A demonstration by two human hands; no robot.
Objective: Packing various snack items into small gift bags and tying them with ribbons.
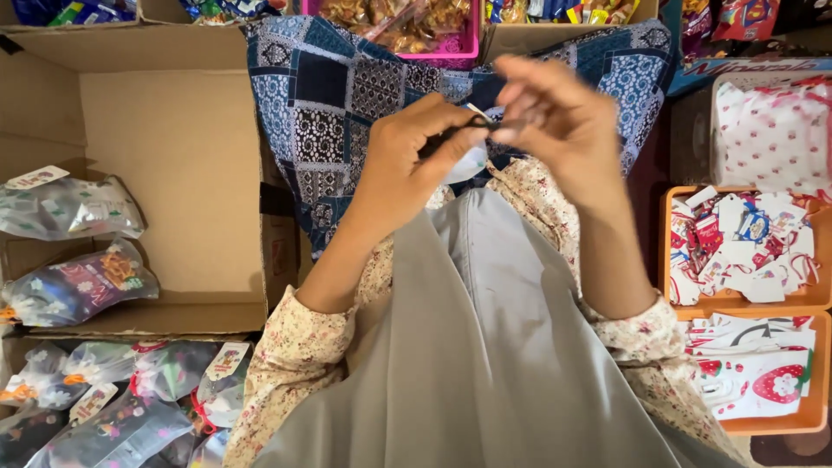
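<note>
My left hand (407, 165) and my right hand (559, 117) meet above my lap, over a blue patchwork cloth (321, 95). The left hand's fingers pinch a small dark object (459, 132) together with a small clear bag or white tag (472, 160) that hangs below it. The right hand is blurred, its fingertips touching the same small item from the right. What exactly the dark object is cannot be told. Both sleeves are cream with a floral print, and a grey cloth (485, 347) covers my lap.
An open cardboard box (173, 173) lies at the left, with filled clear packets (74, 286) beside and below it. Two orange trays (745, 299) at the right hold red-and-white paper tags. A pink basket (433, 43) of snacks stands at the far edge.
</note>
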